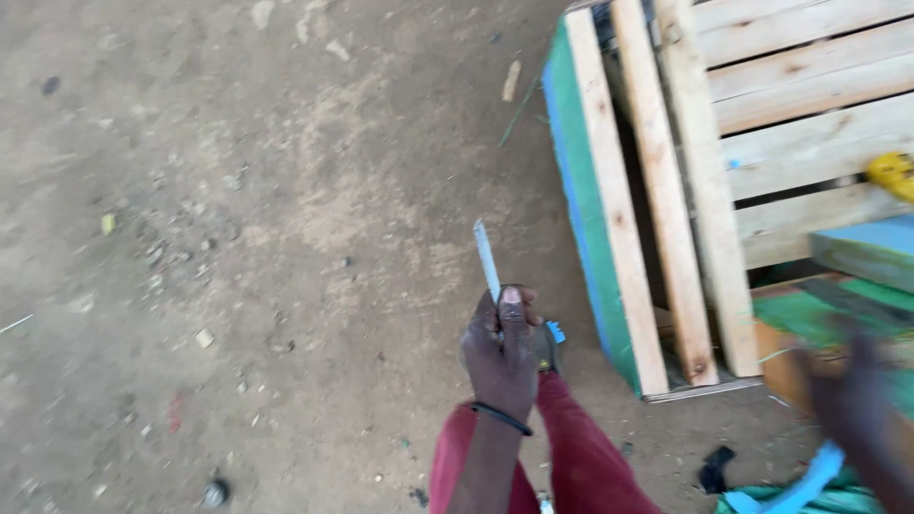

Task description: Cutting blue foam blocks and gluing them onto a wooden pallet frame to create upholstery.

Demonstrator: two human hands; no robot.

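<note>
The left hand [502,354] is closed around a thin, pale blue-grey metal blade [487,262], carrying it upright beside the green-and-blue-edged wooden slat crate [619,219]. The right hand [862,405] is blurred; its grip cannot be told. Next, the blade likely needs careful placing against the slats.

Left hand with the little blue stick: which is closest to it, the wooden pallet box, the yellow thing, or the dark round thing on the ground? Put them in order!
From the left hand, head view:
1. Wooden pallet box, just to its right.
2. Dark round thing, on the dirt, lower left.
3. Yellow thing, far right edge, on the slats.
</note>
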